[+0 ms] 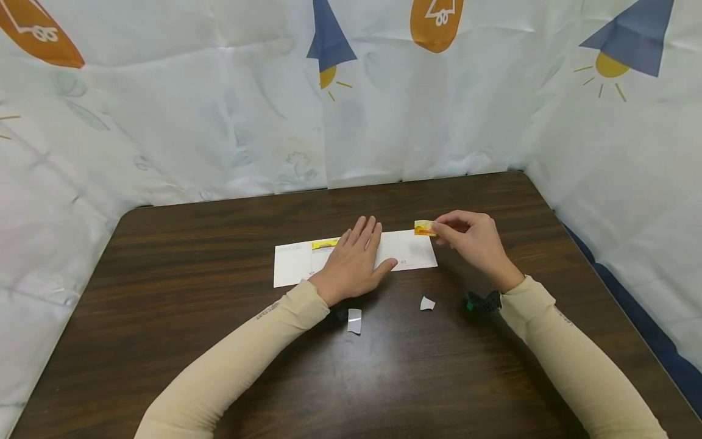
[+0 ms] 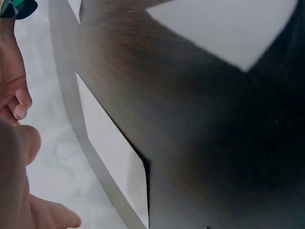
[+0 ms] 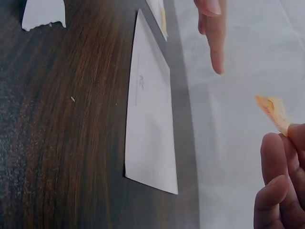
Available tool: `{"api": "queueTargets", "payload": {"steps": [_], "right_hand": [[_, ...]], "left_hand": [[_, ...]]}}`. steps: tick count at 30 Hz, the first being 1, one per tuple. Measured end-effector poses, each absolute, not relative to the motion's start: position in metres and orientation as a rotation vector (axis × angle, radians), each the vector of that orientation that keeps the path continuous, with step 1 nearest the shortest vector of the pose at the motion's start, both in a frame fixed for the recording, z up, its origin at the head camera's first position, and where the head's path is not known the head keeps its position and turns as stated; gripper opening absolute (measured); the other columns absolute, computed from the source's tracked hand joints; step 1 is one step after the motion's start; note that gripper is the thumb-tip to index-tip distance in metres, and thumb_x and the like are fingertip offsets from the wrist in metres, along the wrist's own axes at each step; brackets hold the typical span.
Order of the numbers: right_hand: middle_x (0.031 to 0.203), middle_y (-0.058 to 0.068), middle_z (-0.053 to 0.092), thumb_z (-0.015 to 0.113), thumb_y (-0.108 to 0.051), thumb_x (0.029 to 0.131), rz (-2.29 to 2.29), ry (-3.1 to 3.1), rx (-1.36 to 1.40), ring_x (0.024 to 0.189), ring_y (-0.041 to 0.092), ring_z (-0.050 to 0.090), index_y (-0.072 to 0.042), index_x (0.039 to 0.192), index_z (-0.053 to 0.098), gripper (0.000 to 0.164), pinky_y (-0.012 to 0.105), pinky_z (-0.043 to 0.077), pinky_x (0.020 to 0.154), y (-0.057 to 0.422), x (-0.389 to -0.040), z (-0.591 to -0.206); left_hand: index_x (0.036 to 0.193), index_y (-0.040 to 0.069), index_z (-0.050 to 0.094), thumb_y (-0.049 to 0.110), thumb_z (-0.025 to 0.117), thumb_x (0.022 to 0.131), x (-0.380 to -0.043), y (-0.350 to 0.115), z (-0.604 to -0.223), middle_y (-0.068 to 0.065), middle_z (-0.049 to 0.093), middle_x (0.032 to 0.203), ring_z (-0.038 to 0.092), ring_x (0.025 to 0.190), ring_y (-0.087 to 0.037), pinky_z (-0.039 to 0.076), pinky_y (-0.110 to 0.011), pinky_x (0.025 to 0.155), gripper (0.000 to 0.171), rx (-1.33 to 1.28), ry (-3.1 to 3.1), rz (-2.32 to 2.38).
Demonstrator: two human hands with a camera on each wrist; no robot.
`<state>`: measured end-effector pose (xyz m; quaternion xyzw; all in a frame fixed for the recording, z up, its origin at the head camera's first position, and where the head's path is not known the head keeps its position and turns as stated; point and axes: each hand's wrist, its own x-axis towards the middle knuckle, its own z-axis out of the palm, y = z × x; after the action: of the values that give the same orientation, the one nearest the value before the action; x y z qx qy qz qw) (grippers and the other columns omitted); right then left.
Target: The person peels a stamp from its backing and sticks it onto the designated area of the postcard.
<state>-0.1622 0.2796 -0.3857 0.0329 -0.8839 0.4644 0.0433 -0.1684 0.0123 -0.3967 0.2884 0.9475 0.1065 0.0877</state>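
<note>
My left hand (image 1: 355, 263) lies with straight fingers across a band of white paper (image 1: 414, 249), like an envelope, covering its middle. To the left of those fingers more white paper shows, with a yellow strip (image 1: 325, 244) near its upper edge. Thumb and fingertips of my right hand (image 1: 471, 241) pinch a small yellow-orange paper piece (image 1: 424, 228), like a stamp. It overlaps the paper's upper right corner in the head view. In the right wrist view this piece (image 3: 274, 112) sticks out from the fingertips, raised beside the white paper (image 3: 150, 124).
Two torn scraps lie on the dark wooden table (image 1: 219, 341): a whitish strip (image 1: 354, 321) below my left hand and a smaller white bit (image 1: 427, 303) to its right. A dark green device (image 1: 482, 302) sits at my right wrist. White printed curtains (image 1: 230, 122) surround the table.
</note>
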Motion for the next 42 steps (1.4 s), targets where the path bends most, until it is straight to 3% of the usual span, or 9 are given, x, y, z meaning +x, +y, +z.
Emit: {"api": "queueTargets", "payload": {"steps": [10, 21, 30, 42], "right_hand": [[0.093, 0.018, 0.079, 0.070, -0.033, 0.100, 1.468, -2.812, 0.028, 0.074, 0.033, 0.070, -0.009, 0.109, 0.078, 0.027, 0.035, 0.059, 0.063, 0.284, -0.183, -0.402], [0.083, 0.010, 0.079, 0.069, -0.029, 0.100, 1.451, -2.931, -0.101, 0.065, 0.019, 0.064, -0.006, 0.113, 0.077, 0.028, 0.031, 0.054, 0.060, 0.282, -0.200, -0.412], [0.073, 0.002, 0.076, 0.069, -0.028, 0.100, 1.472, -2.985, -0.159, 0.061, 0.017, 0.061, -0.005, 0.112, 0.078, 0.028, 0.029, 0.047, 0.055, 0.280, -0.208, -0.415], [0.069, 0.000, 0.075, 0.068, -0.028, 0.100, 1.525, -3.032, -0.178, 0.059, 0.015, 0.062, -0.003, 0.112, 0.078, 0.030, 0.028, 0.049, 0.054, 0.282, -0.215, -0.421]], "left_hand": [[0.165, 0.003, 0.016, 0.057, 0.033, 0.109, -0.173, 0.015, -0.401, -0.015, 0.011, 0.176, 0.008, 0.165, -0.032, 0.016, -0.049, 0.135, 0.079, 0.816, 2.773, 0.144], [0.165, 0.000, 0.017, 0.051, 0.038, 0.110, -0.177, 0.017, -0.404, -0.017, 0.014, 0.175, 0.012, 0.165, -0.031, 0.016, -0.048, 0.135, 0.078, 0.787, 2.710, 0.145], [0.164, -0.001, 0.018, 0.051, 0.040, 0.109, -0.179, 0.018, -0.406, -0.018, 0.013, 0.175, 0.012, 0.165, -0.031, 0.018, -0.046, 0.134, 0.079, 0.783, 2.677, 0.124], [0.164, -0.002, 0.017, 0.052, 0.040, 0.110, -0.179, 0.019, -0.409, -0.018, 0.013, 0.175, 0.013, 0.164, -0.031, 0.020, -0.046, 0.134, 0.080, 0.788, 2.669, 0.077]]}}
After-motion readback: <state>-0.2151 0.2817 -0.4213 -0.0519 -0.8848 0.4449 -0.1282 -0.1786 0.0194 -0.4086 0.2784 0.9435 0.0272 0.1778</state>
